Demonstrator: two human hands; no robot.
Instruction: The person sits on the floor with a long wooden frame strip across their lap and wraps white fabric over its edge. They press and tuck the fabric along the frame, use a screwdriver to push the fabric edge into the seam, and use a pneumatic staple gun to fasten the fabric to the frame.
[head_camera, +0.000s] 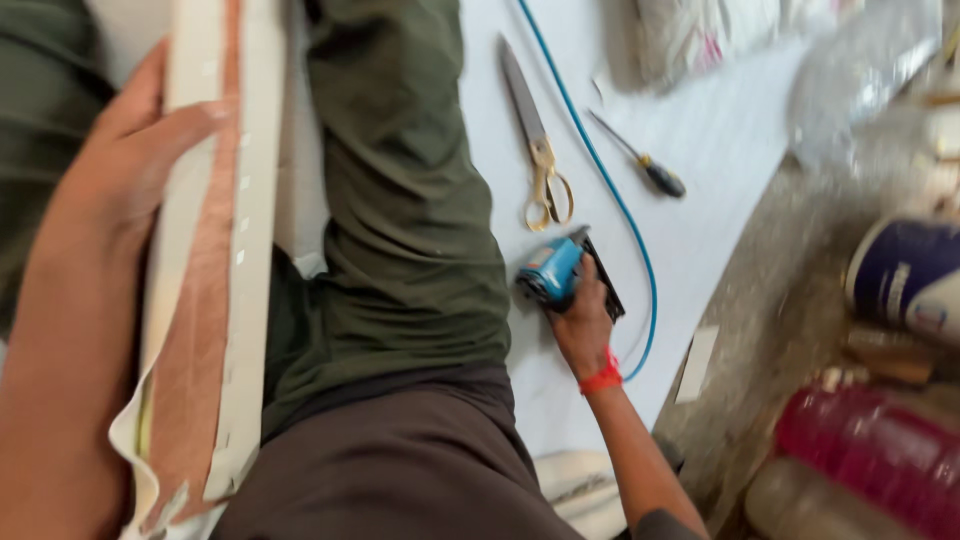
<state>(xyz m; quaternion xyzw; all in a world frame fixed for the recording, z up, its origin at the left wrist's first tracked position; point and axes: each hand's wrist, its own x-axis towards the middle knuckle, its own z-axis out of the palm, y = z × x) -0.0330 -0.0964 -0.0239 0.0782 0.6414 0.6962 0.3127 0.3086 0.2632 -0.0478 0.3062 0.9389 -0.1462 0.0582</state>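
Observation:
My left hand (130, 150) grips the edge of a canvas-wrapped wooden frame (215, 280) that stands on its side at the left, its back edge dotted with staples. My right hand (583, 320), with a red band at the wrist, is closed on a blue and black staple gun (556, 272) resting on the white sheet (720, 150). A blue hose (610, 190) runs from the gun area up across the sheet. My leg in green and brown cloth (400, 250) lies between the two hands.
Gold-handled scissors (538, 160) and a screwdriver (645, 165) lie on the white sheet beyond the gun. At the right, on the stone floor, are a white and blue can (905, 275), a red bottle (865, 450) and clear plastic wrapping (860, 70).

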